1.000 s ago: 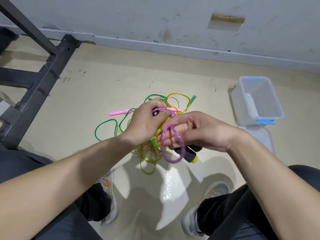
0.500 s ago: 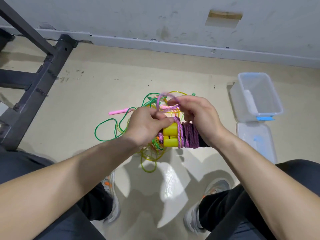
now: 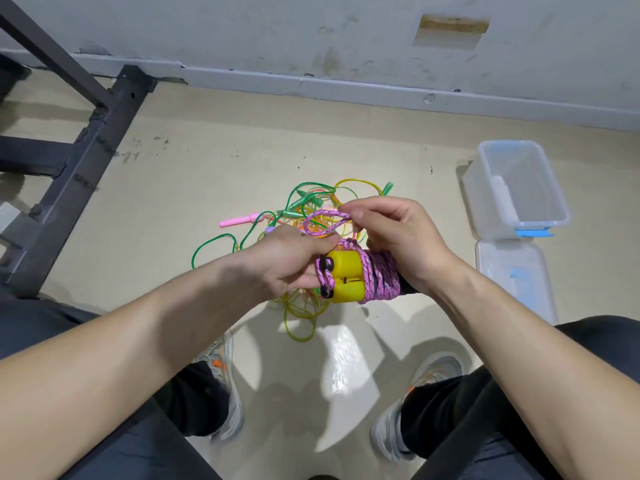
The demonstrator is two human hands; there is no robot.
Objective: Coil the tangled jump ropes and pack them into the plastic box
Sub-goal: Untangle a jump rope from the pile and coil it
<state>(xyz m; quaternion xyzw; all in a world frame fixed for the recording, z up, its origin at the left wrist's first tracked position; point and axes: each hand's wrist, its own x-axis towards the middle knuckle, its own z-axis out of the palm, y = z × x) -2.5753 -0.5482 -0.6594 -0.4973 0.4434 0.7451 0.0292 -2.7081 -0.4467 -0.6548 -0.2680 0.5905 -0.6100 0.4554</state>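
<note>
A dark metal frame point(image 3: 69, 174) stands on the floor point(image 3: 207, 161) at its far left edge, by the wall. Towards the middle of the floor lies a tangle of jump ropes point(image 3: 304, 206) in green, yellow and orange, with a pink handle point(image 3: 239, 221) sticking out to the left.

Above that tangle the left hand point(image 3: 287, 265) holds the purple jump rope point(image 3: 381, 282). Its fingers are curled round the end of the two yellow handles point(image 3: 346, 280), which lie side by side, and its thumb presses on the cord. The cord is wound tightly round the handles just right of the yellow ends, and a loose loop rises from the bundle. The right hand point(image 3: 398, 237) pinches that loop between thumb and forefinger, and its other fingers curl over the wound part.

Well apart, near the right edge of the floor, the plastic box point(image 3: 540, 223) stands open, and its lid point(image 3: 516, 282) lies flat on the floor just in front of it.
</note>
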